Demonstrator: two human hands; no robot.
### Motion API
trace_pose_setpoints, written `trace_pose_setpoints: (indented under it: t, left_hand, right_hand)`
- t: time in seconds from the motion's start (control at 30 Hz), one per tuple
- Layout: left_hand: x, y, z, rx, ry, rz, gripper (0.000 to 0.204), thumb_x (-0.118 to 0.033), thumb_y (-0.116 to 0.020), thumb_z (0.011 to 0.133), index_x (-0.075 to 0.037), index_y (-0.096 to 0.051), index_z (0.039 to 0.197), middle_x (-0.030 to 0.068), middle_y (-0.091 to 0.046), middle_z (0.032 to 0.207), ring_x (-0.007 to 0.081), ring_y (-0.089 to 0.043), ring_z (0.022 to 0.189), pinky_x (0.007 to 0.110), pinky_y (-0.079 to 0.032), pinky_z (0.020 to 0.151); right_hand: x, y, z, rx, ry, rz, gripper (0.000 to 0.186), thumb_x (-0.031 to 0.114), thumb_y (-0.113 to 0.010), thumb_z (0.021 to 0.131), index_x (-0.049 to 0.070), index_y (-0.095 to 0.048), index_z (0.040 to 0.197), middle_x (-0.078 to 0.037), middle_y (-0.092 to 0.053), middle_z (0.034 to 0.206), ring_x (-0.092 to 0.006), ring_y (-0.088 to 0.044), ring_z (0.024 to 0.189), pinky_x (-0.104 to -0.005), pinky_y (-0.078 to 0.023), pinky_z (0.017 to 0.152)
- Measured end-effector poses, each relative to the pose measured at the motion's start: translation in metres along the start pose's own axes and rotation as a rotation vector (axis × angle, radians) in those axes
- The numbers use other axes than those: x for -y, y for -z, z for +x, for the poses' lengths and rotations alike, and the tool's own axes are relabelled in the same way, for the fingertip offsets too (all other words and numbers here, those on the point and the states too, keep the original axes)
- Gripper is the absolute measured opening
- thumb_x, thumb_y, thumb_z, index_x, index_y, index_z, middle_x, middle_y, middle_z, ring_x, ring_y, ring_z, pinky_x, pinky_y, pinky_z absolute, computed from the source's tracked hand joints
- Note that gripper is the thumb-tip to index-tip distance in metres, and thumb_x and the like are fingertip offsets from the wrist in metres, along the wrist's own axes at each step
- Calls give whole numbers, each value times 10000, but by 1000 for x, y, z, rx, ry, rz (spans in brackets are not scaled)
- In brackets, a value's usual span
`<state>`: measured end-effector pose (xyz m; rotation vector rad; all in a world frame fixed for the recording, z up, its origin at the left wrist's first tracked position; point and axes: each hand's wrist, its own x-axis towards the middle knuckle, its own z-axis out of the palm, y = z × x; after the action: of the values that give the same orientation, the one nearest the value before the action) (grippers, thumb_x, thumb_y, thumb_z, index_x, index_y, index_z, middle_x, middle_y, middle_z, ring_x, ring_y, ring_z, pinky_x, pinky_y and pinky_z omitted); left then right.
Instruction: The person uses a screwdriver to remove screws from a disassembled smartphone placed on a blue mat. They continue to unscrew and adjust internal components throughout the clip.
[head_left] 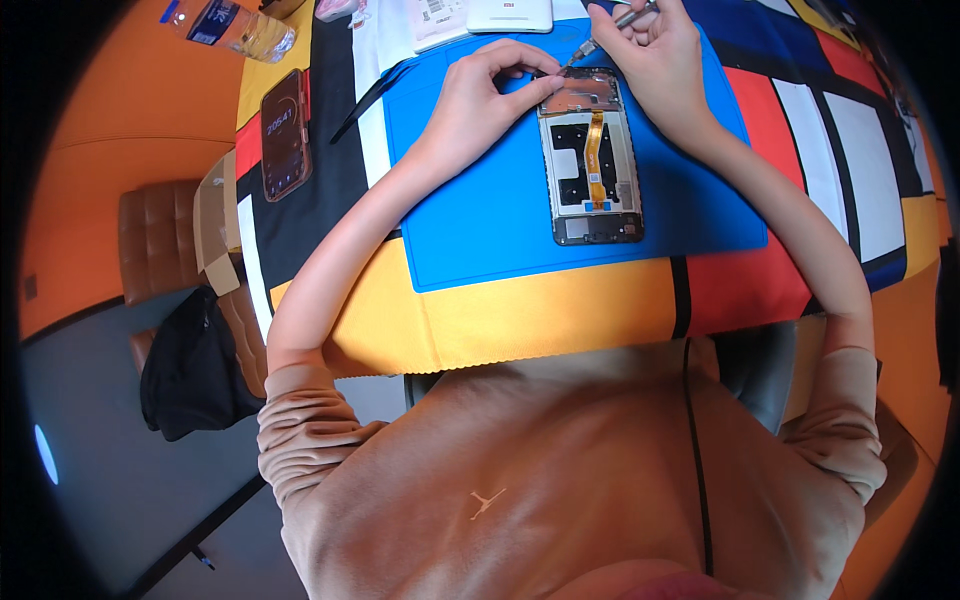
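An opened smartphone (625,160) lies on the blue mat (480,225), its inside facing up. A gold ribbon cable (596,150) runs down its middle, below a shiny copper-toned plate (585,96). My right hand (665,65) grips a slim grey screwdriver (612,33), tilted so its tip points down at the phone's top left corner. Beside that tip, my left hand (485,98) has thumb and index finger pinched together at the same corner. Whether they hold the frame or some small part is hidden.
A lit phone (286,135) lies left of the mat, near a black strap-like item (370,100). Beyond the mat are a white device (510,15) and a water bottle (235,32). Patterned cloth (520,315) covers the table. A cardboard box (215,225) and black bag (195,365) are at left.
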<state>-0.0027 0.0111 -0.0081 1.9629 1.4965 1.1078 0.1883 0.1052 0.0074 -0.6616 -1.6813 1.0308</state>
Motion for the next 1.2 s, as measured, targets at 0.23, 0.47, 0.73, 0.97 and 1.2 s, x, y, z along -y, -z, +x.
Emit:
trace_pose_setpoints:
  t: [0.23,0.47,0.73,0.97,1.2]
  left_hand:
    - [-2,1,0,7,17,-49,208,-182,-742,956,-42,-763,1108,34,-726,1132,89,-664,974,240,-532,881]
    - [-3,1,1,1,22,-13,204,-194,-740,958,-41,-768,1090,40,-725,1123,93,-661,965,249,-531,876]
    - [-2,1,1,10,32,-40,205,-199,-738,960,-33,-766,1076,46,-723,1126,104,-668,971,258,-532,892]
    - [-3,1,1,7,38,-65,217,-205,-735,963,-32,-764,1090,45,-720,1133,99,-663,968,254,-530,888]
    - [-4,2,0,16,24,-51,213,-208,-737,962,-35,-768,1083,46,-721,1128,106,-662,984,258,-528,894]
  right_hand:
    - [-1,1,0,-9,-15,11,267,48,-715,911,79,-469,1011,24,-553,747,-27,-551,660,-207,-442,580]
    - [2,1,0,2,18,-21,254,52,-707,917,71,-469,1002,10,-558,728,-28,-556,653,-212,-443,572]
    - [8,0,-1,24,15,31,263,60,-696,949,81,-436,979,12,-563,724,-25,-558,641,-206,-440,566]
    - [7,1,-2,44,-1,19,262,60,-700,945,80,-440,974,16,-557,736,-20,-553,643,-203,-437,565]
    - [5,0,-2,-8,53,0,270,48,-716,924,79,-453,979,27,-532,737,-17,-543,641,-197,-430,563]
